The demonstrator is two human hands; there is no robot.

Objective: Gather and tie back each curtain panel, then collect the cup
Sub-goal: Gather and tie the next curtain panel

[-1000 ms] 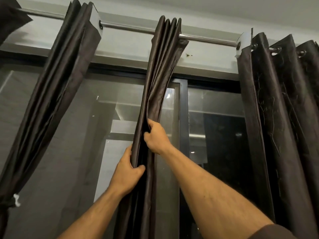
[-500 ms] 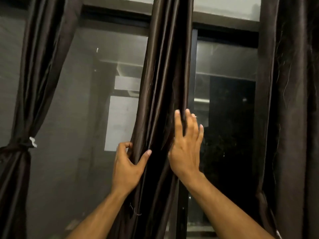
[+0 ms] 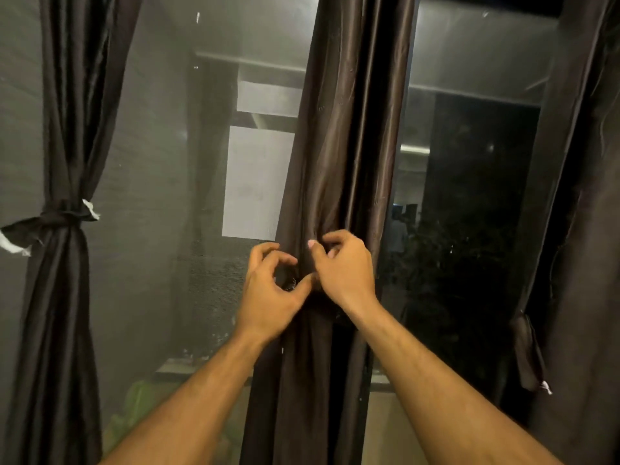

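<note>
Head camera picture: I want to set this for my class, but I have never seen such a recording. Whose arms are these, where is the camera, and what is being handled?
There is no machine here. A person wears a wide-angle camera on the head, looking forward and down, so both bare arms reach in from the bottom edge. They stand at a dark window hung with brown curtains. The left hand and right hand meet at the middle curtain, bunching its folds; the right fingers are curled into the cloth. How firmly the left hand grips is hard to tell. The left curtain is already tied back with a knotted band. The right curtain hangs loose. No cup is in view.
</note>
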